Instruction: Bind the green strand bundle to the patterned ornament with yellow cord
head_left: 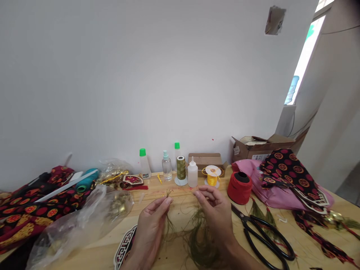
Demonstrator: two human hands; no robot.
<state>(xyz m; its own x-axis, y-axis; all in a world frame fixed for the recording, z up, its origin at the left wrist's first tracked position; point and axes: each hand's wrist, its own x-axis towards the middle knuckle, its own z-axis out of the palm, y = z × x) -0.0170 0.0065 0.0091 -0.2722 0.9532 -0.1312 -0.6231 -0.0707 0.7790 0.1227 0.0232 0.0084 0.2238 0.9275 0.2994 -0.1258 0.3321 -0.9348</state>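
My left hand (151,227) is closed, pinching a thin bunch of olive-green threads (170,224) between thumb and forefinger; the ends poke up above the fingertips and the rest hangs below. To its right, my right hand (216,212) is raised with thumb and forefinger pressed together. Whatever is in that pinch is too fine to make out. Beneath the right hand lies a loose tangle of olive-green thread (198,243) on the wooden table (174,255). Black-handled scissors (264,235) rest beside the right wrist. A dark patch with a white fretwork border (124,245) is partly hidden by my left hand.
Along the wall stand a green thread spool (181,168), a white nozzle bottle (192,174), a pump bottle (167,168) and a yellow cord spool (213,178). A red thread cone (239,188) sits right. Patterned fabric (284,168) and a plastic bag (81,225) flank the workspace.
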